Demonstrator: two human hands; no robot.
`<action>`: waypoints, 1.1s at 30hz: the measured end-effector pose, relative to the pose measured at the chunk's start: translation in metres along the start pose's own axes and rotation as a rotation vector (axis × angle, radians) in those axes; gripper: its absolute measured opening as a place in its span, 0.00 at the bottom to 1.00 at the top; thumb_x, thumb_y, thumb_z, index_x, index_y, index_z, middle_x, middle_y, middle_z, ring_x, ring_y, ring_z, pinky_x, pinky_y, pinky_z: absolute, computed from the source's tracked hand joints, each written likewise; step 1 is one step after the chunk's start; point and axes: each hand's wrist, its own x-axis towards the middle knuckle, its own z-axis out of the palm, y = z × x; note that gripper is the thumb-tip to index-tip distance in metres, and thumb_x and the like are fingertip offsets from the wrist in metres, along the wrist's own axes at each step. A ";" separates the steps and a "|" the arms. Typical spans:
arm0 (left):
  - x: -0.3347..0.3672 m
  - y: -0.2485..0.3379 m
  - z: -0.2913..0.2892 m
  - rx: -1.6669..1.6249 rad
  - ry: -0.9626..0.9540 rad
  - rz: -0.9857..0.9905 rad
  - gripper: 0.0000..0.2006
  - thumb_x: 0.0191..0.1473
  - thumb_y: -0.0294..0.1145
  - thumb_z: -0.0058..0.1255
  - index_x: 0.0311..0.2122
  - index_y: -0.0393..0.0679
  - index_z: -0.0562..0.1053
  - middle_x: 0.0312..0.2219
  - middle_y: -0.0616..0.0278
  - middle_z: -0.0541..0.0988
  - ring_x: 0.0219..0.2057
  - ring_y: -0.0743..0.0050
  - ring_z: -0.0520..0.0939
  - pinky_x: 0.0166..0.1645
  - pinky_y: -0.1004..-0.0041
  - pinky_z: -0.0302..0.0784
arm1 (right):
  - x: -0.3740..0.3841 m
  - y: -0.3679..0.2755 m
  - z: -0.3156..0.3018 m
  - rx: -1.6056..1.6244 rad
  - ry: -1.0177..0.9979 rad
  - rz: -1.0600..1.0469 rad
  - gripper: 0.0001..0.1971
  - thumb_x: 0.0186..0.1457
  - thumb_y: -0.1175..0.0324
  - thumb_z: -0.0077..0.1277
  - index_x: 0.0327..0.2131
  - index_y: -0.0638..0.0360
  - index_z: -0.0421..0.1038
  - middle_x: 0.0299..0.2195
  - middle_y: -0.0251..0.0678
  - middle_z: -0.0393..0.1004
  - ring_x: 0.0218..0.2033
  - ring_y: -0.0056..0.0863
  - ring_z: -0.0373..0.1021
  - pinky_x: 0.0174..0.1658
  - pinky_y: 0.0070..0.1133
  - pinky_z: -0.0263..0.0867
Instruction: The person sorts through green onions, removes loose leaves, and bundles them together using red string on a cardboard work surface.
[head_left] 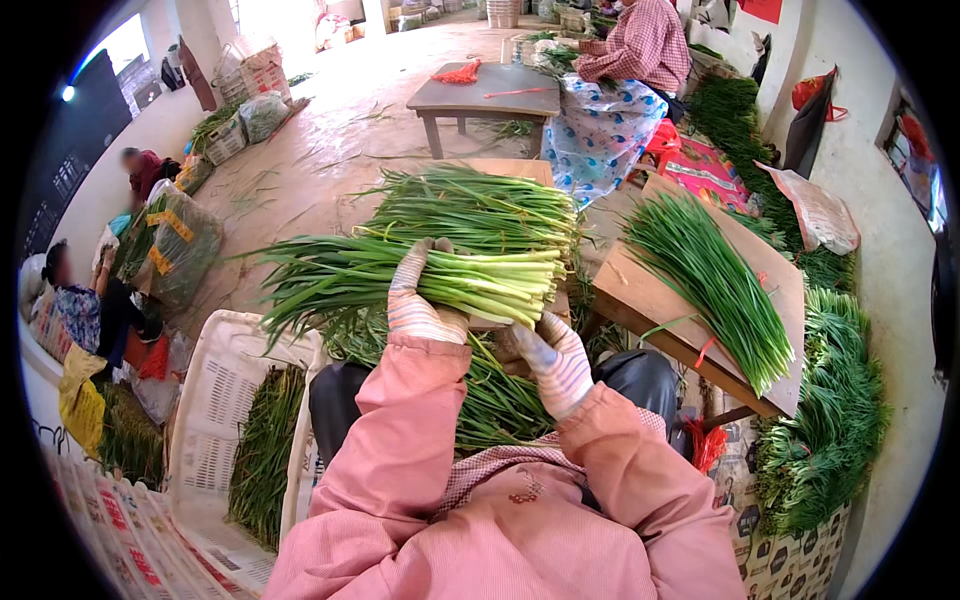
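Observation:
A thick bunch of garlic chives (490, 275) lies sideways in front of me, pale stalk ends to the right and green leaves fanning left. My left hand (425, 300), in a striped, stained glove, is wrapped round its middle. Just under the stalk ends is my right hand (550, 365), gloved too, its fingers curled together; what they pinch, if anything, is hidden. Beyond the held bunch, a pile of chives (470, 205) rests on a wooden stand (515, 168). More loose chives (500, 405) lie across my lap.
On a wooden bench (640, 262) at right lie chives (710, 285) with red ties. Heaped chives (825, 410) line the right wall. A white plastic crate (215, 375) holds greens at left. Ahead stands a grey table (485, 92); a co-worker (640, 45) sits beyond, others at left.

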 end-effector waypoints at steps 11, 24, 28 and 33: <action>0.010 0.009 -0.046 -0.056 -0.194 0.149 0.25 0.42 0.23 0.58 0.46 0.52 0.63 0.31 0.63 0.75 0.33 0.68 0.76 0.43 0.60 0.74 | -0.005 0.032 -0.020 -0.168 -0.045 0.093 0.15 0.50 0.57 0.55 0.31 0.60 0.69 0.22 0.31 0.70 0.21 0.19 0.66 0.25 0.16 0.63; 0.006 -0.048 -0.066 0.210 -0.342 -0.103 0.31 0.35 0.18 0.57 0.49 0.47 0.64 0.38 0.59 0.74 0.41 0.60 0.75 0.47 0.62 0.72 | 0.030 -0.040 -0.032 -1.000 -0.456 -0.233 0.55 0.29 0.53 0.67 0.57 0.69 0.46 0.54 0.53 0.56 0.55 0.41 0.55 0.57 0.26 0.51; 0.001 -0.069 -0.060 0.034 -0.289 -0.271 0.28 0.32 0.17 0.55 0.46 0.37 0.68 0.43 0.57 0.74 0.47 0.61 0.72 0.53 0.66 0.67 | 0.033 0.009 -0.058 -0.833 -0.327 -0.050 0.49 0.34 0.62 0.63 0.57 0.64 0.44 0.52 0.48 0.60 0.54 0.37 0.57 0.58 0.27 0.50; -0.009 -0.064 -0.056 0.027 -0.195 -0.343 0.23 0.34 0.16 0.54 0.43 0.37 0.70 0.36 0.56 0.77 0.37 0.58 0.78 0.46 0.62 0.74 | 0.048 0.049 -0.085 -0.693 -0.268 0.042 0.37 0.44 0.77 0.49 0.58 0.57 0.43 0.45 0.39 0.67 0.46 0.29 0.65 0.52 0.22 0.59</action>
